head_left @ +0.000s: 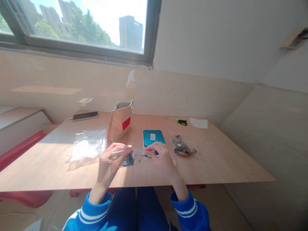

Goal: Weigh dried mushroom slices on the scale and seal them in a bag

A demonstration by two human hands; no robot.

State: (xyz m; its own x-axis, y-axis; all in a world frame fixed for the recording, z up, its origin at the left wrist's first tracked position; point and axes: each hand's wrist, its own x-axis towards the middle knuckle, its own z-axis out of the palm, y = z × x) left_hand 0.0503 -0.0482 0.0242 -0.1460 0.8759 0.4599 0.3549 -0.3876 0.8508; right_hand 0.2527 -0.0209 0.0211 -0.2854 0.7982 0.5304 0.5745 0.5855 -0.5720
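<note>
Pinching zip bag point(134, 155) near table edge point(144, 183)

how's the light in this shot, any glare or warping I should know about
Head view: hard sunlight from the window washes out the empty plastic bags; both hands stay sharply lit, holding a zip bag; wide-angle distortion bends the table edges.

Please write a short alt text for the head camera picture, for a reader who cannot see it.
Two hands, left hand and right hand, pinch the top strip of a small clear zip bag holding dark pieces, above a wooden table. Behind stand a paper pouch, a teal box and another filled bag.
</note>
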